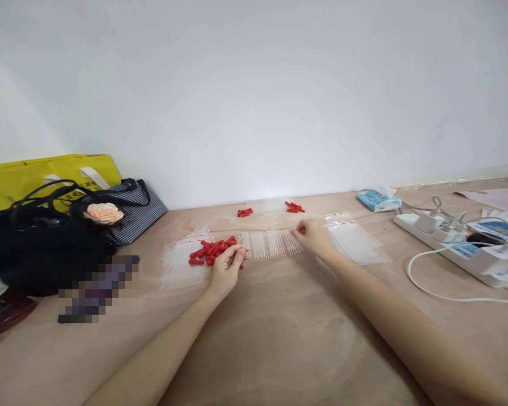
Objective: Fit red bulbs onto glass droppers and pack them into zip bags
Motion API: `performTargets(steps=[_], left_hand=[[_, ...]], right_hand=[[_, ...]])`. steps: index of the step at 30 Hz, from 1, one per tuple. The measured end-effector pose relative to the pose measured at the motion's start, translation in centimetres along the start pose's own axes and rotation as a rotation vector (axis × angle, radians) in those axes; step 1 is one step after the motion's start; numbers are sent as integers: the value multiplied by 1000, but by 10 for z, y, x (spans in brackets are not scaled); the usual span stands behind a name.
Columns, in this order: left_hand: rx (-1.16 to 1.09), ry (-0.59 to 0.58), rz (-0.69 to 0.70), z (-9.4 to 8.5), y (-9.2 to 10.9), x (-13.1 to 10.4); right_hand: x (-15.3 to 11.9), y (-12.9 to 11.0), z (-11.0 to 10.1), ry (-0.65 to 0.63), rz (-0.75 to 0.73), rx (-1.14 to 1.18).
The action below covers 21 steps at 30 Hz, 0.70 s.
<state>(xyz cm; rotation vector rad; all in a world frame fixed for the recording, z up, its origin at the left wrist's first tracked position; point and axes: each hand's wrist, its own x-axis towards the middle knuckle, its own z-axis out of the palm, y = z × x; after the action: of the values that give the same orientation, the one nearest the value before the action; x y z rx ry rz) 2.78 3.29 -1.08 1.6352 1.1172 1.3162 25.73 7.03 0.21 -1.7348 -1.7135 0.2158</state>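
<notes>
A row of thin clear sticks with small pale tips (273, 244) lies side by side on the wooden table. My left hand (227, 272) is at the row's left end, thumb and fingers pressed together; what they hold, if anything, is too small to make out. Just behind it, a pile of small red balloon-like pieces (214, 248) rests on clear zip bags (182, 262). At the row's right end my right hand (315, 237) is closed in a pinch, its fingertips by the last sticks. Whatever it grips is hidden. More clear zip bags (358, 242) lie to its right.
By the wall are two small groups of red pieces (245, 212) and a clear bag (275, 206). On the right are a tissue pack (376, 201) and a power strip (452, 256) with cables. Bags (38, 248) and a blurred dark object (99, 288) occupy the left.
</notes>
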Motion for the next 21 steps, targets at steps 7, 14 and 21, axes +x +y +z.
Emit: performTargets(steps=[7, 14, 21], left_hand=[[459, -117, 300, -3, -7, -6], [527, -128, 388, -1, -5, -8], [564, -140, 386, -1, -7, -7]], right_hand=[[16, 54, 2, 118, 224, -158], [15, 58, 7, 74, 176, -183], [7, 38, 2, 229, 128, -52]])
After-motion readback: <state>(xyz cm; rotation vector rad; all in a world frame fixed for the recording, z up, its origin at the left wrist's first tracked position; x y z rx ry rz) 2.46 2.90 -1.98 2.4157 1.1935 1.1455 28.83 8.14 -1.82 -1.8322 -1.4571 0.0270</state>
